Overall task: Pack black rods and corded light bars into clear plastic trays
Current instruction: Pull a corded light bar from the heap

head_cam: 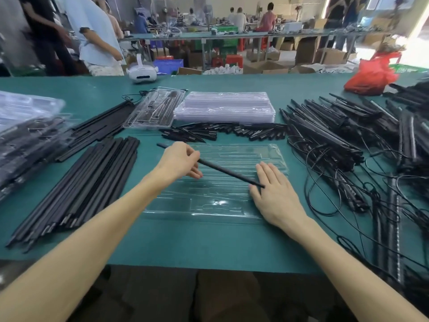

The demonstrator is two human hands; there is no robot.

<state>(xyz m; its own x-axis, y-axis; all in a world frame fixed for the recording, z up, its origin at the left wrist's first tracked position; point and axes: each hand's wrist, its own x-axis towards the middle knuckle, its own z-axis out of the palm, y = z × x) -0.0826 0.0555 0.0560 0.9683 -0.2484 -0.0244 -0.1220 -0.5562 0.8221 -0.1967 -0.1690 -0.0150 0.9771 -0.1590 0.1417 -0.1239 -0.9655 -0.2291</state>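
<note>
Holding one thin black rod [229, 173] slantwise over the single clear plastic tray [209, 203] at near centre, the left hand [178, 162] has its grip clamped near the rod's far-left end. The right hand [276, 194] lies flat on the tray, grip apart. Lowered askew, the rod could miss its slot. The loose black rods [88, 182] at left and the corded light bars [325, 140] at right are too many to count.

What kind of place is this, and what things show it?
Most likely a small factory packing line: piles of black rods and a stack of clear trays lie on a long green workbench, and other people work at benches behind.
</note>
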